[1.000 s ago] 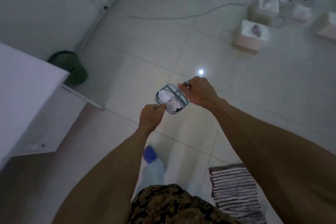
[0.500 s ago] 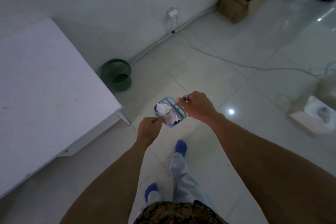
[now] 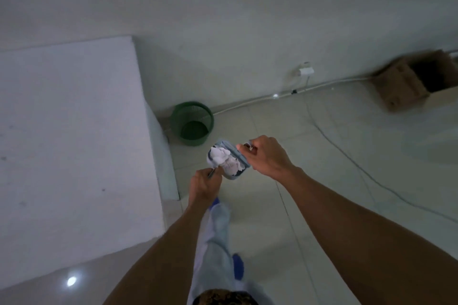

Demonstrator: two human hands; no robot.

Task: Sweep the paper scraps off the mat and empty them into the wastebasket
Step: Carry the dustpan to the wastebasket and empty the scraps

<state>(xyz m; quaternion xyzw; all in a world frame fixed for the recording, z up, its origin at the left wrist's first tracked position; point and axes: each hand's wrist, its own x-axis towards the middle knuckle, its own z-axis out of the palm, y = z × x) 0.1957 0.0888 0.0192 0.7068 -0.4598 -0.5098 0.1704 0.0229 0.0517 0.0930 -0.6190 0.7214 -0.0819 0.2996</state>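
Holding a small pale blue dustpan (image 3: 229, 161) in front of the body, person stands on tiled floor (image 3: 322, 181), both arms stretched forward and down. Right hand (image 3: 269, 158) wrapped closed around the dustpan's right end, fingers curled, grip tight on it. Left hand (image 3: 204, 184) fisted around a thin dark handle (image 3: 212, 173) that points up toward the pan; the tool's head is hidden behind the scraps, can't tell what it is. Crumpled white paper scraps (image 3: 224, 158) piled inside the dustpan, filling most of it. Dustpan held roughly level, tilt hard to judge.

Green mesh wastebasket (image 3: 192, 122) sits on the floor beyond the hands, against the wall (image 3: 223, 20), just beside the corner of a white table (image 3: 69, 136). Basket upright, open top, inside looks dark; contents unclear. Dustpan is near the basket but not over it, on the near side of its rim.

Cardboard box (image 3: 411, 82) open at far right by the wall, blurred. White plug (image 3: 306, 70) on the wall with a cable (image 3: 347, 153) trailing across the floor to the right. Light trousers and a blue shoe (image 3: 238, 266) visible below the arms. Mat not in frame.
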